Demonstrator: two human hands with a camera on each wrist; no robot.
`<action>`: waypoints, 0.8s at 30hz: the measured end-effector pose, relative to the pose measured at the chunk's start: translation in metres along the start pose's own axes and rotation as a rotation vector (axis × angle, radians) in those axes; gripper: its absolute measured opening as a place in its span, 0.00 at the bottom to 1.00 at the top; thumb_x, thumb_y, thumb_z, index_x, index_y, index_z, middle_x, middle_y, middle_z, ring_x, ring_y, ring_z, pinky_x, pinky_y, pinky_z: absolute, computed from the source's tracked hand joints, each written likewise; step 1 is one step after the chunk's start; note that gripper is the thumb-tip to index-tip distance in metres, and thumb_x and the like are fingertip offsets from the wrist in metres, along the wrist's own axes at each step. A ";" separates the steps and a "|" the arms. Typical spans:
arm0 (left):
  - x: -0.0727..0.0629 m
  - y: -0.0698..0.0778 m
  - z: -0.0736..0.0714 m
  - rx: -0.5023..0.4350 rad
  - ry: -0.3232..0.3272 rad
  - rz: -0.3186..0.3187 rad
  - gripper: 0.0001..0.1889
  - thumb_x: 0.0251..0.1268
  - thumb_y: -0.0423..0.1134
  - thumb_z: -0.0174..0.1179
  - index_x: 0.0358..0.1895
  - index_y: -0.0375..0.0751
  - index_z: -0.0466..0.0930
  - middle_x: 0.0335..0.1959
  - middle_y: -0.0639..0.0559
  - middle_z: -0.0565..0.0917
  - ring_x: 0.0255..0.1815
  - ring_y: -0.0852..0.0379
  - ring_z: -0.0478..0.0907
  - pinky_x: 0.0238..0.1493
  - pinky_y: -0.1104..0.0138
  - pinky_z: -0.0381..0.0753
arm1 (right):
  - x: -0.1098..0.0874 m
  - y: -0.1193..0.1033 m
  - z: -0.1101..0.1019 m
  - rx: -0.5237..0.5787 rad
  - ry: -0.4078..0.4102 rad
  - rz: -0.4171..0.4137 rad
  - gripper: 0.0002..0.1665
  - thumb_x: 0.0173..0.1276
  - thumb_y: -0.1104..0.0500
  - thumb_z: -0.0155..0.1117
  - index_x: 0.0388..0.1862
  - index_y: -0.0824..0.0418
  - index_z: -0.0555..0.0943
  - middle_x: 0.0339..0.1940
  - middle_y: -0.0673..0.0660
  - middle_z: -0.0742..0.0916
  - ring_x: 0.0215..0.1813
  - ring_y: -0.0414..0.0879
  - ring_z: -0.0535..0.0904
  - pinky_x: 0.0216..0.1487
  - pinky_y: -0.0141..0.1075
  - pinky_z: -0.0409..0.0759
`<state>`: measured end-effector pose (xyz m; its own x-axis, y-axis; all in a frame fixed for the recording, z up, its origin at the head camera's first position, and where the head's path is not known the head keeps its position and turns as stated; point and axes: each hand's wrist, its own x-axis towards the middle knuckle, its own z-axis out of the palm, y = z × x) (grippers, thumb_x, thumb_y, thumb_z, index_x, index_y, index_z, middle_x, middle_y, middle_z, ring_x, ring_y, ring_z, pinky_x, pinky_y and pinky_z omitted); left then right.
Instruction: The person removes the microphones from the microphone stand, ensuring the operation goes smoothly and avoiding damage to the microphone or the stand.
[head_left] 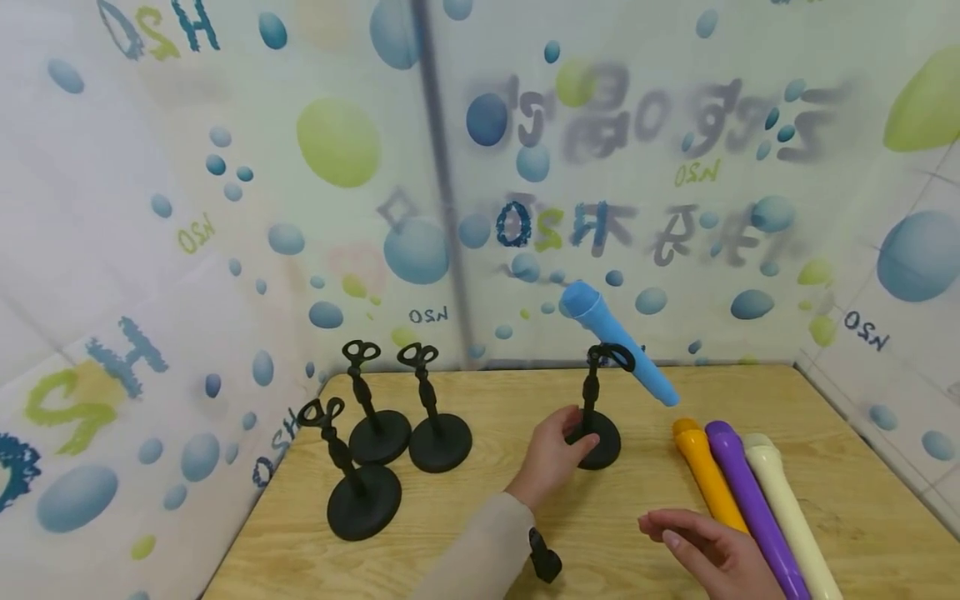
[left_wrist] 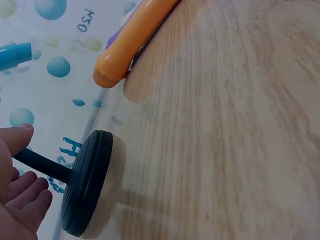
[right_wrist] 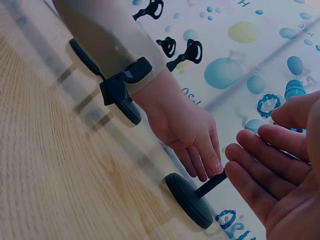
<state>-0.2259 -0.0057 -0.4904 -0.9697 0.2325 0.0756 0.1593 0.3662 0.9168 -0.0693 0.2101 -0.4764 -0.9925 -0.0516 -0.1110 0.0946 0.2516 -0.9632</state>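
A blue microphone sits tilted in the ring clip of a black microphone stand, its head up to the left. My left hand is at this stand from the left, low by the stem. In the left wrist view, thumb and fingers are spread on either side of the stem, not curled round it. My right hand hovers near the table's front right, palm turned inward, fingers loosely bent with nothing between them. In the right wrist view its fingers overlap the stem.
Orange, purple and cream microphones lie side by side on the wooden table, right of the stand. On the left stand three black microphone stands with bare clips. A patterned curtain rises behind the table.
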 end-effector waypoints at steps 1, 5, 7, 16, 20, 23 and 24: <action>0.001 0.000 0.001 -0.007 0.007 -0.001 0.31 0.77 0.43 0.69 0.78 0.38 0.73 0.73 0.45 0.82 0.73 0.44 0.80 0.74 0.50 0.79 | 0.000 0.000 0.000 0.000 -0.002 0.004 0.22 0.84 0.56 0.62 0.67 0.68 0.82 0.58 0.57 0.93 0.55 0.39 0.90 0.55 0.28 0.86; 0.007 0.001 0.007 -0.023 0.027 0.016 0.30 0.77 0.41 0.69 0.77 0.37 0.74 0.72 0.43 0.82 0.72 0.45 0.81 0.73 0.50 0.80 | 0.000 -0.001 0.000 0.013 -0.010 0.019 0.22 0.84 0.56 0.63 0.68 0.68 0.82 0.59 0.58 0.92 0.55 0.39 0.90 0.56 0.28 0.86; 0.009 0.002 0.009 -0.024 0.035 0.029 0.28 0.77 0.40 0.69 0.75 0.39 0.76 0.70 0.43 0.84 0.71 0.45 0.82 0.72 0.51 0.81 | -0.001 0.000 0.000 0.012 -0.015 0.014 0.22 0.84 0.56 0.62 0.67 0.69 0.82 0.59 0.58 0.92 0.55 0.38 0.90 0.55 0.28 0.86; 0.018 0.004 0.016 -0.003 0.067 0.078 0.20 0.80 0.36 0.65 0.70 0.39 0.80 0.63 0.43 0.87 0.63 0.48 0.85 0.67 0.50 0.85 | -0.002 0.003 -0.001 0.030 -0.007 -0.008 0.22 0.84 0.56 0.62 0.67 0.69 0.82 0.56 0.52 0.93 0.55 0.37 0.90 0.55 0.26 0.85; 0.018 0.003 0.016 0.009 0.080 0.093 0.17 0.80 0.35 0.64 0.66 0.38 0.82 0.58 0.44 0.89 0.58 0.50 0.87 0.60 0.54 0.88 | -0.002 0.003 -0.001 0.029 -0.001 -0.004 0.22 0.84 0.56 0.62 0.67 0.69 0.82 0.57 0.53 0.93 0.55 0.38 0.90 0.55 0.26 0.85; 0.018 0.001 0.014 0.020 0.096 0.112 0.14 0.80 0.35 0.65 0.62 0.39 0.84 0.54 0.46 0.90 0.52 0.54 0.88 0.54 0.59 0.89 | -0.003 0.004 0.000 0.029 0.007 0.002 0.22 0.84 0.57 0.62 0.67 0.69 0.82 0.56 0.52 0.93 0.55 0.37 0.90 0.55 0.26 0.85; 0.017 0.000 0.013 0.022 0.101 0.116 0.13 0.80 0.35 0.65 0.61 0.39 0.85 0.52 0.46 0.91 0.50 0.56 0.87 0.52 0.61 0.89 | -0.003 0.004 0.000 0.027 0.005 -0.004 0.22 0.84 0.57 0.61 0.67 0.70 0.82 0.55 0.50 0.94 0.54 0.37 0.90 0.55 0.26 0.85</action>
<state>-0.2398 0.0103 -0.4940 -0.9580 0.1830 0.2209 0.2745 0.3616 0.8910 -0.0663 0.2112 -0.4803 -0.9933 -0.0479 -0.1056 0.0922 0.2255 -0.9699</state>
